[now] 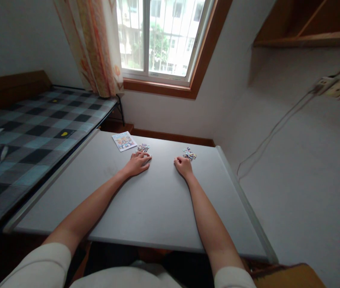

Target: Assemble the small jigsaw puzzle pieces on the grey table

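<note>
My left hand (139,164) rests on the table (148,208) with its fingers apart. Just beyond its fingertips lies a small heap of tiny multicoloured pieces (144,147), which look like jigsaw pieces. My right hand (183,165) is curled closed on the tabletop; whatever is inside it, if anything, is hidden. Right behind that hand is a second heap of similar pieces (190,154), partly covered by it. A square printed picture card (124,141) lies flat to the left of the first heap, apart from my left hand.
Along the table's left side stands a bed with a checked cover (44,128). A window (164,44) and a patterned curtain (93,48) are at the back. On the right wall hang a wooden shelf (313,39) and a power strip (334,87) with a dangling cable.
</note>
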Motion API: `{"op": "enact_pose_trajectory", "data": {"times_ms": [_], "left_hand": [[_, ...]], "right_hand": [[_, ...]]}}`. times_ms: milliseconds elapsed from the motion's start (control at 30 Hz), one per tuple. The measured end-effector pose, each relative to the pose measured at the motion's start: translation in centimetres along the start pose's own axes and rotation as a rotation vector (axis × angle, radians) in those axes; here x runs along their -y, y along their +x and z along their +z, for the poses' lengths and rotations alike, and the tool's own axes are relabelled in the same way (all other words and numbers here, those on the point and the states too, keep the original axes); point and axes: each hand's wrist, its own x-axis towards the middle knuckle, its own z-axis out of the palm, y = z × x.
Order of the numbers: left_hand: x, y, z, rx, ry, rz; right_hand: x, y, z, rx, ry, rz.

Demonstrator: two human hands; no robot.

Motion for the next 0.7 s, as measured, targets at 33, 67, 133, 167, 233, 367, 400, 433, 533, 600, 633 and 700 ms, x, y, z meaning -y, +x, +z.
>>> {"op": "enact_pose_trajectory", "data": {"times_ms": [33,67,133,167,233,367,400,433,533,600,633,700], "left_hand": [[-0.02,0.0,-0.04,0.002,-0.003,-0.001],[-0.06,-0.01,-0.07,0.003,-0.004,-0.002],[-0.13,-0.01,-0.15,0.005,-0.003,-0.003],[-0.17,-0.01,-0.18,0.005,-0.003,-0.004],[-0.23,0.0,-0.23,0.005,-0.004,-0.006],[-0.18,0.0,-0.22,0.006,0.001,-0.009],[-0.13,0.0,-0.19,0.005,0.002,-0.007],[-0.08,0.0,-0.15,0.004,0.004,-0.005],[0.06,-0.01,-0.04,0.003,0.008,0.003],[0.09,-0.02,0.0,0.002,0.012,0.006],[0.07,-0.02,0.01,0.002,0.014,0.005],[0.02,-0.02,0.0,0.0,0.015,0.002]], "right_hand": [[-0.05,0.01,0.05,-0.002,0.002,-0.002],[-0.11,0.01,0.11,-0.005,0.003,-0.003],[-0.27,0.03,0.26,-0.005,0.005,-0.005],[-0.35,0.05,0.34,-0.006,0.005,-0.004],[-0.49,0.07,0.47,-0.006,0.005,-0.004],[-0.54,0.1,0.5,-0.006,0.003,-0.006],[-0.51,0.1,0.47,-0.004,0.004,-0.008],[-0.49,0.1,0.44,-0.004,0.005,-0.008],[-0.44,0.08,0.38,-0.004,0.009,-0.004],[-0.45,0.07,0.39,-0.005,0.012,-0.004],[-0.45,0.06,0.39,-0.004,0.013,-0.005],[-0.42,0.06,0.37,-0.002,0.013,-0.005]]}}
